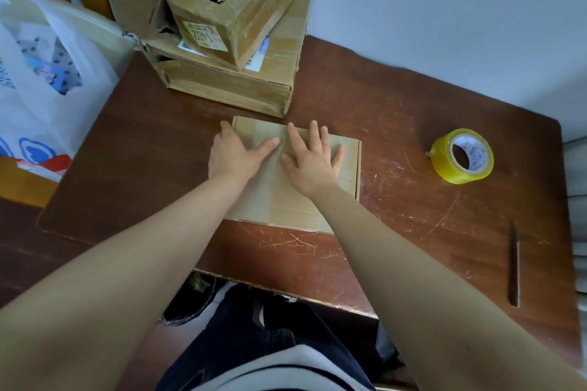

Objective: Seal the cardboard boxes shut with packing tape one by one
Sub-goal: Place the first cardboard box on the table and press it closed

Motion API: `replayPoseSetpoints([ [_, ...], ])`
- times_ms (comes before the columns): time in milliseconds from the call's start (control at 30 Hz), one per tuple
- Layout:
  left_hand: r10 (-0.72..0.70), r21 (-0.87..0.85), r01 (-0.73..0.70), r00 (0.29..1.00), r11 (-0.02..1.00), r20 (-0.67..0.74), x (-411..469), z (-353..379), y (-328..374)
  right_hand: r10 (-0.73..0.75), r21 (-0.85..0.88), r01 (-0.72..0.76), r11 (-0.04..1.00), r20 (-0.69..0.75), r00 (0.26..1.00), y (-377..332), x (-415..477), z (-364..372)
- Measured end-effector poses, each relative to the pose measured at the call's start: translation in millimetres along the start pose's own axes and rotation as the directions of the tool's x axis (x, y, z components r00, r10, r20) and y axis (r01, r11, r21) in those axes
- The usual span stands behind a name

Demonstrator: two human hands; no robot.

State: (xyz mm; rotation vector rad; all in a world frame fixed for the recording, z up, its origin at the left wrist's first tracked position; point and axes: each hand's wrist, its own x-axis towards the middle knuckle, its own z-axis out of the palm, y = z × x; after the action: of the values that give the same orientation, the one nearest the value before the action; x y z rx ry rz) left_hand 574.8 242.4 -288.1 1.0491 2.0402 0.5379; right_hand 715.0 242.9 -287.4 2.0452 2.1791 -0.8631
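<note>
Box: a flat cardboard box [275,200] lies closed at the centre of the frame, on the scratched brown tabletop [397,232].
Left hand [233,154]: rests on the box's left part, grip slack, fingers straight, holding nothing.
Right hand [313,162]: pressed flat on the lid, fingers spread, grip holding nothing.
Tape: a yellow tape roll [443,163] sits at the right, well apart from the box.
Stack: other cardboard boxes [228,86] are piled at upper centre.

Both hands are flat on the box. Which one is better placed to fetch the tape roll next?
Right, probably. The tape roll stands on the table right of the box, nearer the right hand; the left hand would have to cross over it.
</note>
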Motion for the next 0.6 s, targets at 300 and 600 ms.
replayPoseSetpoints([
  [300,0.006,-0.052,-0.007,1.0,0.999,-0.015,10.1,-2.7,-6.1,-0.017,-0.054,0.018,0.998,0.004,1.0,6.0,2.8,7.2],
  [600,-0.004,0.057,0.007,0.999,0.998,-0.049,1.0,-2.6,-4.7,-0.061,0.076,0.06,0.995,-0.002,0.998,10.2,-5.2,-6.9],
])
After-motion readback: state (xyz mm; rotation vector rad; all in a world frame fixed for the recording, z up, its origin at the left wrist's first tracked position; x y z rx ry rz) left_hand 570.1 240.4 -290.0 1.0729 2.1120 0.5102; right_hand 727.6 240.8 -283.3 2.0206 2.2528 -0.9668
